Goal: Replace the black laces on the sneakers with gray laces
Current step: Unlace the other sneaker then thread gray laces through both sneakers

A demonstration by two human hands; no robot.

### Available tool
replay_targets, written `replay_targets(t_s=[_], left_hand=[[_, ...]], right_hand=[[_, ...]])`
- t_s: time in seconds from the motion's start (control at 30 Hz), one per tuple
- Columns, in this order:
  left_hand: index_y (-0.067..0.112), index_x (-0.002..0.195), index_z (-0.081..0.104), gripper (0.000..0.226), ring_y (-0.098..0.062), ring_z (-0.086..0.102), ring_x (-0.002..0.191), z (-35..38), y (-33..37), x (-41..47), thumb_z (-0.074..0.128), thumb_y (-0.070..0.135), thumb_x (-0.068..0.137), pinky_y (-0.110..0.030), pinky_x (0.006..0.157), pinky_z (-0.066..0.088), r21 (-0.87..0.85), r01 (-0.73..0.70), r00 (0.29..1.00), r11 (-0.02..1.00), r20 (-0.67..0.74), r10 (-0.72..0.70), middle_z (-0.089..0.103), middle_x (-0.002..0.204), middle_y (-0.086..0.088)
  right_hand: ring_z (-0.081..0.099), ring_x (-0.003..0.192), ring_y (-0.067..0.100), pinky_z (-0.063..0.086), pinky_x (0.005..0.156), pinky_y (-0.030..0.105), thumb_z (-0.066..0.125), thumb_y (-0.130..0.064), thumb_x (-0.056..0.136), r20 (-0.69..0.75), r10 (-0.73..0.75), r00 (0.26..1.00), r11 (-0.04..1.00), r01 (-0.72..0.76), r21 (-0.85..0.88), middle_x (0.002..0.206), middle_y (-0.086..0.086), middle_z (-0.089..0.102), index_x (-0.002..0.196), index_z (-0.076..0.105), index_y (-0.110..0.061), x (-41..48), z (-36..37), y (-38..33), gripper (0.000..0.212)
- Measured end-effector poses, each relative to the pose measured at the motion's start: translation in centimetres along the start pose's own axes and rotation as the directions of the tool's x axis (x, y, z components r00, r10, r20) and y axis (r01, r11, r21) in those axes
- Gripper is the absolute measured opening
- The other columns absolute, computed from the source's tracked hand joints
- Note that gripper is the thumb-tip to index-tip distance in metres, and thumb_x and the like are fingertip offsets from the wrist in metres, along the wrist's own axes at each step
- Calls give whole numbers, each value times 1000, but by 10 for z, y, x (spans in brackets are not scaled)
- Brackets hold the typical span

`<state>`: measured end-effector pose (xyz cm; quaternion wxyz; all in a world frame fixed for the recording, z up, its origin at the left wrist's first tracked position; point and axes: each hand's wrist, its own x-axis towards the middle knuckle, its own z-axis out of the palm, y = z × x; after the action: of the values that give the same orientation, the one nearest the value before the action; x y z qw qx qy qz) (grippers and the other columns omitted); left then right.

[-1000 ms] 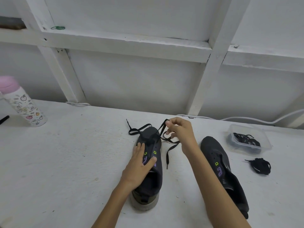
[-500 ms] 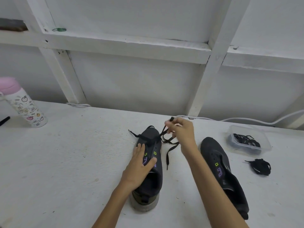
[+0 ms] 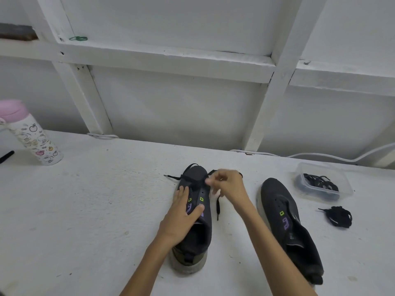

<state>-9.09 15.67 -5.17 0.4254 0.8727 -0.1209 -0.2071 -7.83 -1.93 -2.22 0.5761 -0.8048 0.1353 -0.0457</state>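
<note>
A dark sneaker (image 3: 197, 236) lies toe-away on the white table (image 3: 85, 210), with a black lace (image 3: 181, 178) still threaded near its toe. My left hand (image 3: 181, 212) rests flat on its tongue, fingers straight. My right hand (image 3: 226, 184) is over the toe's right side and blurred; its fingers pinch the black lace, whose free end (image 3: 218, 208) hangs down beside the shoe. A second dark sneaker (image 3: 286, 223) without laces lies to the right.
A clear plastic tub (image 3: 342, 189) holding dark laces stands at the back right, with a loose bundle of black lace (image 3: 339, 216) in front of it. A pink-capped patterned bottle (image 3: 32, 135) stands at far left. A white cable (image 3: 320, 155) runs along the wall.
My right hand has dropped from above the toe down toward the eyelets, still pinching the lace. The lace end left of the toe has been drawn in shorter. My left hand stays put.
</note>
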Motion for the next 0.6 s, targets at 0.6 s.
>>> replay_targets(t_s=[0.6], left_hand=[[27, 154, 2, 78, -4, -5, 148, 0, 0, 1, 48, 50, 95, -35, 119, 12, 14, 5, 1000, 1000, -7, -5, -5, 162, 11]], right_hand=[[67, 60, 15, 57, 72, 43, 66, -30, 85, -53, -11, 999, 944, -7, -331, 70, -5, 70, 72, 64, -24, -5, 11, -2, 15]])
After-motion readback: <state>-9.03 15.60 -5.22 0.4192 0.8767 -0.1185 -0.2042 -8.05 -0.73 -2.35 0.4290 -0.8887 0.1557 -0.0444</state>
